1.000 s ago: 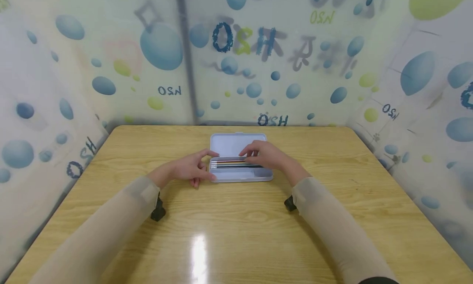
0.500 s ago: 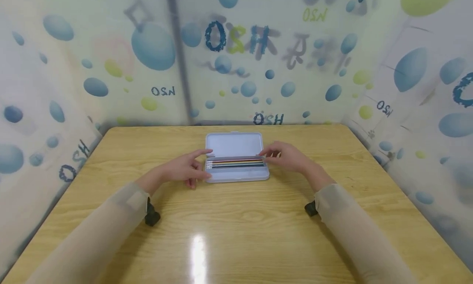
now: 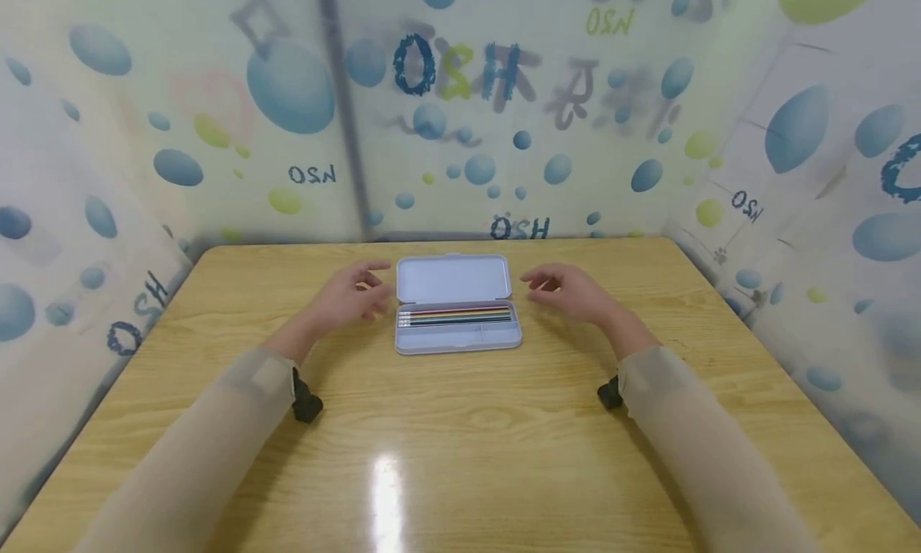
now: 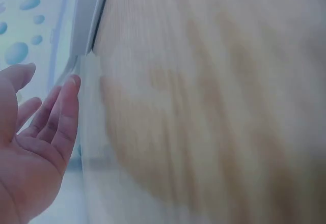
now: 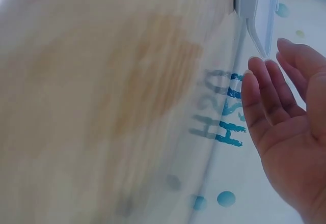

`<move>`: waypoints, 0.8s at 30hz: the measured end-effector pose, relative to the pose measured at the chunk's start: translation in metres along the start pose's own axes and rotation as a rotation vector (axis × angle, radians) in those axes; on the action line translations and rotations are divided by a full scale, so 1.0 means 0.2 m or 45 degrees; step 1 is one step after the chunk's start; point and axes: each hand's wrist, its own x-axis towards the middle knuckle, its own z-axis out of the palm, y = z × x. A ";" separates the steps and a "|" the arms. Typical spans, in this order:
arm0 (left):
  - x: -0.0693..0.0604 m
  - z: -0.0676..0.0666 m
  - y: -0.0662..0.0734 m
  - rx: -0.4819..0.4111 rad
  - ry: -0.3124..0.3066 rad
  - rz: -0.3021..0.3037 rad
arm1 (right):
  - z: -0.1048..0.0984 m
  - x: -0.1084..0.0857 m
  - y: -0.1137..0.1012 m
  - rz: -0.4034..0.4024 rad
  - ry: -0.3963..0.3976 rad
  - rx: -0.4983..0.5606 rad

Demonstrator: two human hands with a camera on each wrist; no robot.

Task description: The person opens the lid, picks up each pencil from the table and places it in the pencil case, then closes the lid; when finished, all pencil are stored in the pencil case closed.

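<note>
A pale white-lavender pencil case [image 3: 439, 348] lies on the table with its lid [image 3: 453, 278] folded back, away from me. Several pencils [image 3: 456, 316] of different colours lie side by side in its rear compartment, white ends to the left. The front part of the case has a divider toward the right. My left hand [image 3: 350, 296] hovers just left of the case, fingers relaxed and holding nothing. On the other side, my right hand [image 3: 572, 291] is held a little right of the lid, fingers loosely bent with nothing in them. In both wrist views the palms are bare.
The wood-grain table [image 3: 475, 441] extends around the case, with a bright light reflection near its front. Behind it and at both sides stand curtain-like walls [image 3: 460, 177] printed with blue and green bubbles. Dark wrist devices [image 3: 307, 401] hang under the sleeves.
My right hand has moved right, off the pencils and away from the case. My left hand has let go of the case's left edge and lifted slightly back. The case stays open.
</note>
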 end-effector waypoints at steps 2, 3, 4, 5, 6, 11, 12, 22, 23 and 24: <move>0.03 0.00 0.00 -0.016 -0.002 -0.028 | 0.00 0.03 -0.01 0.018 -0.003 0.020; 0.04 0.01 0.00 -0.021 -0.002 -0.040 | 0.01 0.05 -0.01 0.027 -0.006 0.037; 0.06 0.01 0.00 -0.025 -0.003 -0.056 | 0.01 0.06 -0.02 0.035 -0.007 0.050; 0.07 0.02 -0.01 -0.028 -0.006 -0.065 | 0.02 0.08 -0.02 0.040 -0.009 0.065; 0.08 0.02 -0.01 -0.033 -0.007 -0.072 | 0.02 0.10 -0.02 0.044 -0.009 0.076; 0.13 0.04 -0.01 -0.044 -0.019 -0.092 | 0.05 0.17 -0.03 0.050 -0.033 0.151; 0.14 0.04 -0.01 -0.044 -0.018 -0.092 | 0.05 0.18 -0.03 0.051 -0.042 0.162; 0.16 0.06 -0.01 -0.033 0.020 -0.042 | 0.07 0.21 -0.07 0.123 -0.068 0.155; 0.16 0.05 -0.01 -0.019 0.026 -0.035 | 0.07 0.21 -0.07 0.129 -0.065 0.155; 0.16 0.06 -0.02 -0.009 0.033 -0.029 | 0.07 0.21 -0.07 0.132 -0.062 0.156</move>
